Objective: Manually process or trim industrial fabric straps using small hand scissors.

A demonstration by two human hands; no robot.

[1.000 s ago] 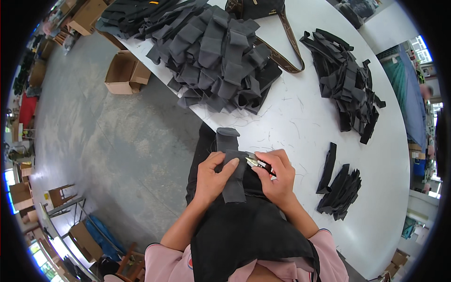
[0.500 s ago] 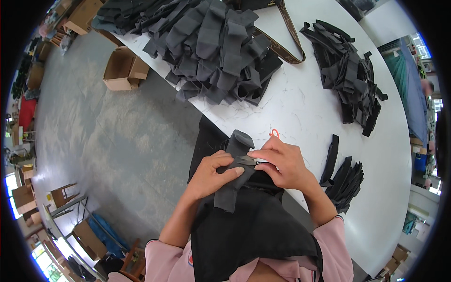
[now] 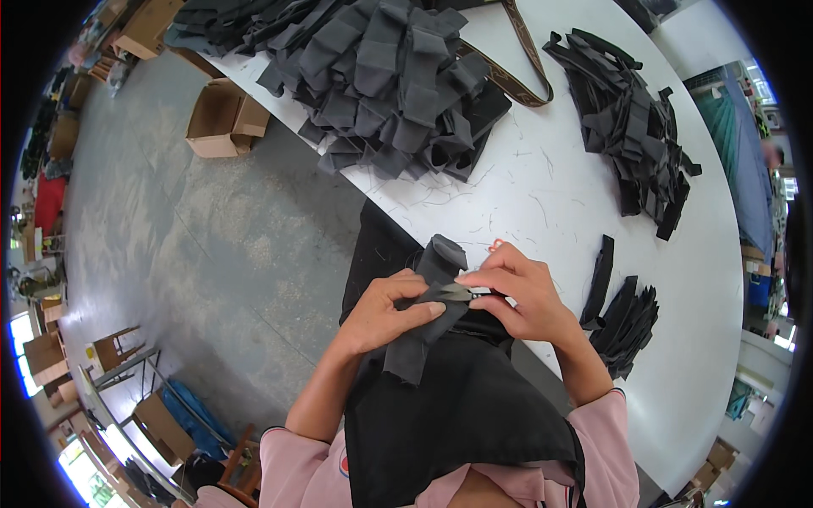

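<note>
My left hand [image 3: 387, 312] pinches a dark grey fabric strip [image 3: 410, 356] between thumb and fingers, above my black apron [image 3: 457, 406]. The strip's far end curls into a fold beyond the fingers. In my right hand [image 3: 520, 294] is a small pair of thread snips [image 3: 458, 294], their metal blades pointing left against the cloth. An orange loop shows by the right fingers. Whether the blade tips are on a thread is too small to tell.
A large heap of grey fabric strips [image 3: 381, 85] covers the far left of the white table [image 3: 542, 203]. Another strip pile [image 3: 631, 127] lies far right, with a smaller bundle [image 3: 627, 330] near my right arm. A brown patterned strap [image 3: 508, 85] lies behind. An open cardboard box [image 3: 222, 118] stands on the floor.
My right hand and the snips have shifted slightly right. The strip's far end has tilted a little to the right, while my left hand keeps its grip.
</note>
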